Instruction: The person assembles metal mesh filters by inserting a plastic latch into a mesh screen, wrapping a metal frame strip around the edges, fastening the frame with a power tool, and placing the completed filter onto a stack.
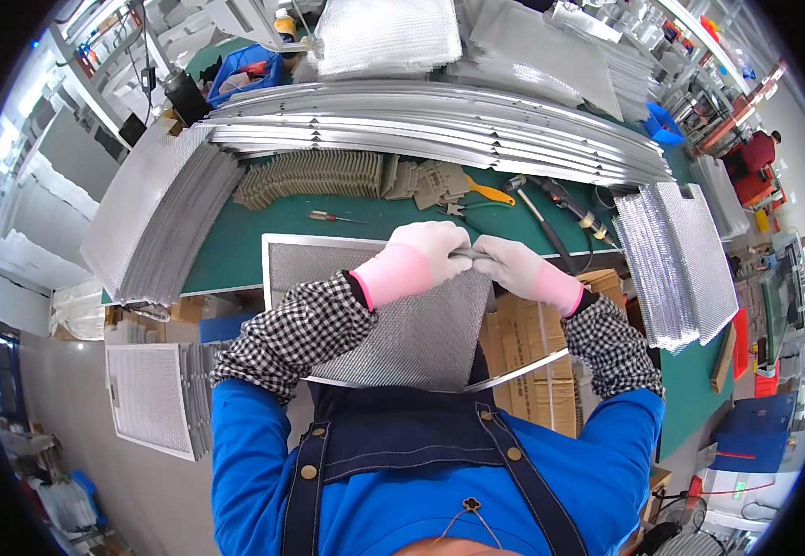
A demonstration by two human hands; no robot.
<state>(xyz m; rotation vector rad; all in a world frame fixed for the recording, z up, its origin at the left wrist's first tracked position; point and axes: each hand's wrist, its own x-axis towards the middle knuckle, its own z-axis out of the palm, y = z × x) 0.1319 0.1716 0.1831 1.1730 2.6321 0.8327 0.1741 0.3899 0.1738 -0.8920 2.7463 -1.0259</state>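
Observation:
Both my hands wear white gloves with pink cuffs. My left hand and my right hand meet at the fingertips, closed on a small grey piece between them; the fingers hide most of its shape. Below the hands a metal mesh filter panel leans against my body and the table edge. Silver framing runs along its left and upper sides. At the lower right a thin silver frame strip angles away from the mesh, with cardboard visible beyond.
On the green table lie a screwdriver, orange-handled pliers, a hammer and a power screwdriver. Grey-beige plastic pieces stand behind. Mesh stacks rise left and right; frame strips span the back.

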